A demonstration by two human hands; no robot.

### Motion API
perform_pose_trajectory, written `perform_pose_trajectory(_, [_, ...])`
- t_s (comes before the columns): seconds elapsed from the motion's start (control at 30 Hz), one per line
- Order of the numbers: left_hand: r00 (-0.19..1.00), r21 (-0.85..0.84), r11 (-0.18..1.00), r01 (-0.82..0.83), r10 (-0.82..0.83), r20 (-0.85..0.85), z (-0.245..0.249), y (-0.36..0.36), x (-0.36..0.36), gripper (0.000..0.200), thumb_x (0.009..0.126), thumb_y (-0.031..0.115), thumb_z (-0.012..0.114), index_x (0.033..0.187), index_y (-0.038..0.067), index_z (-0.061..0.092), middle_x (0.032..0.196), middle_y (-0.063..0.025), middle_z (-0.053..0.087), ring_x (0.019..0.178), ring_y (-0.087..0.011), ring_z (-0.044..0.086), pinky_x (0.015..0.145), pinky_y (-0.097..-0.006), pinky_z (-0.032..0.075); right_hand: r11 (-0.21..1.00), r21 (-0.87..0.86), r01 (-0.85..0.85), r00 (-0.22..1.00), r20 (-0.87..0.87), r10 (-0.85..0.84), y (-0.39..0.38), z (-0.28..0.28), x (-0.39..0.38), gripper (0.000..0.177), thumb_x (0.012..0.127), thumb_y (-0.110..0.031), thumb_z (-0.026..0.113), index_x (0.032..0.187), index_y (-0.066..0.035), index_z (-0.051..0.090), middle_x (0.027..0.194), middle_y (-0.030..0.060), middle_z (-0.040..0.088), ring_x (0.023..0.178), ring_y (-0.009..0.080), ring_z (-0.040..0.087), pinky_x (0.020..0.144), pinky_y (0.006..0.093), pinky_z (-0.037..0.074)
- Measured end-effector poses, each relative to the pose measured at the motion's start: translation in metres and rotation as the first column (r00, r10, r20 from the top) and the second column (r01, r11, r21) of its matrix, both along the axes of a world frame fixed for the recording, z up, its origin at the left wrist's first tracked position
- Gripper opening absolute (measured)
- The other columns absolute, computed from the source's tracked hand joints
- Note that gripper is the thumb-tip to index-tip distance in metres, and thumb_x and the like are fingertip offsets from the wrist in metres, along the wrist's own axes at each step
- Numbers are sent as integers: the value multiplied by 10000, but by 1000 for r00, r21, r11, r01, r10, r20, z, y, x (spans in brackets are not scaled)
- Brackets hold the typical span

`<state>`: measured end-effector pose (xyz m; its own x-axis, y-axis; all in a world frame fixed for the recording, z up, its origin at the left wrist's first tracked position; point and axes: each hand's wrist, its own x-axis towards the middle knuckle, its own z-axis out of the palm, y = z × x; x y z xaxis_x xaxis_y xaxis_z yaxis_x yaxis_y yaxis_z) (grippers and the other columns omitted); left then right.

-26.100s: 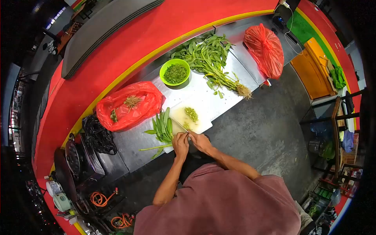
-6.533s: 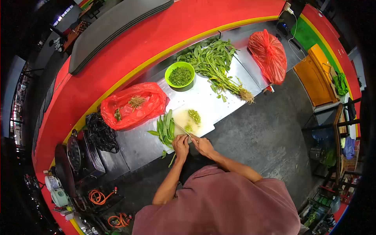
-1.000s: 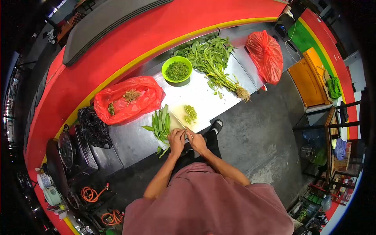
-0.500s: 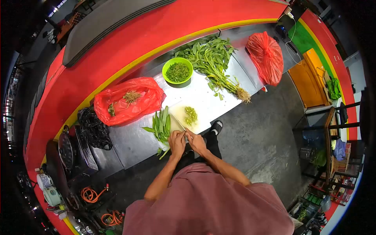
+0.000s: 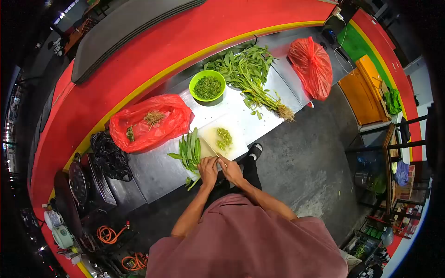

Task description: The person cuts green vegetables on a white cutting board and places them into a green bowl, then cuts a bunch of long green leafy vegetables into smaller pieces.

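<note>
My right hand [image 5: 231, 170] is closed round the handle of a knife [image 5: 208, 145], whose thin blade points away over the pale cutting board [image 5: 236, 122]. Close beside it, my left hand [image 5: 208, 169] has its fingers curled down at the board's near edge, against long leafy greens [image 5: 189, 149]. What lies under those fingers is mostly hidden. Chopped green pieces [image 5: 224, 139] form a small heap on the board, past the knife. Farther back stands a lime-green bowl [image 5: 222, 88] with finely chopped greens in it.
A bunch of leafy greens with roots [image 5: 248, 69] lies at the back. An open red bag [image 5: 174, 111] holding root trimmings sits left, near a black bag [image 5: 109, 155]. A tied red bag [image 5: 310, 69] stands at right. The metal counter [image 5: 157, 171] ends close to my body.
The whole view has shifted slightly. Both hands stay close together at the board's near edge, with the knife in almost the same place. The heap and bowl look unchanged.
</note>
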<state>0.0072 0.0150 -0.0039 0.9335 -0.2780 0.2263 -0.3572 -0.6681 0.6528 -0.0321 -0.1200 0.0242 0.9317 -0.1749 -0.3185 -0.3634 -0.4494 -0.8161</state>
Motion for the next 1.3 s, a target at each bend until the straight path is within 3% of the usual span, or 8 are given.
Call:
perform_pose_trajectory(0.07, [1000,-4,1000,-2,2,8,-3,1,0,161,893,74,692,1040,60,757,1005,-94,690,972,-317,622,849,-429,425,999,23,31,994,100,-33,1,-3,-8,438,1079,-378,468,1458,-185,570,829,308,668,803,487,686,717,525,528])
perform_pose_trajectory(0.23, [1000,-37,999,8,-6,29,-3,0,-1,150,888,61,693,1026,51,751,988,-99,681,962,-322,619,842,-432,425,999,32,-37,999,-11,37,-4,-1,-13,468,1086,-393,433,1481,-167,544,849,312,680,797,502,671,736,549,522])
perform_pose_trajectory(0.3, [999,-16,1000,24,-24,26,1,0,-2,152,894,61,686,1031,55,753,966,-95,662,944,-322,614,831,-434,425,997,-76,-17,999,45,21,0,-6,-7,428,1074,-364,490,1458,-197,573,766,299,646,707,467,674,649,512,506])
perform_pose_trajectory(0.63, [1000,9,1000,7,-7,30,4,-2,-6,195,892,36,662,1057,71,762,982,-95,658,963,-320,614,845,-428,435,990,122,68,997,27,-72,-10,14,-7,443,1080,-360,492,1463,-147,562,802,286,639,697,415,665,684,447,513])
perform_pose_trajectory(0.7, [1000,-47,999,-1,2,13,0,-5,-1,173,891,39,660,1036,68,751,976,-100,668,959,-326,618,854,-437,436,996,89,16,998,-55,-11,-11,15,-11,454,1093,-395,440,1498,-210,526,854,229,710,850,413,716,796,490,540])
perform_pose_trajectory(0.93, [999,26,1000,17,-18,51,2,-5,1,121,908,84,673,1014,77,731,961,-87,665,935,-322,612,814,-444,421,997,70,28,999,-40,-25,-9,12,-21,452,1081,-402,457,1468,-193,560,859,311,682,876,505,684,786,512,532])
perform_pose_trajectory(1.17, [997,40,999,9,-11,71,-3,-1,-4,187,895,76,678,1068,76,749,959,-72,639,930,-299,599,824,-427,416,997,71,10,1000,-29,-8,-6,12,-11,442,1077,-378,469,1457,-176,571,822,316,662,773,487,675,708,535,508])
perform_pose_trajectory(1.3, [997,68,997,19,-23,72,1,2,-8,253,892,58,666,1126,92,756,991,-75,627,960,-290,594,827,-417,406,997,-67,-35,999,16,37,-2,4,0,434,1078,-373,479,1438,-159,589,802,317,654,743,477,672,677,520,503])
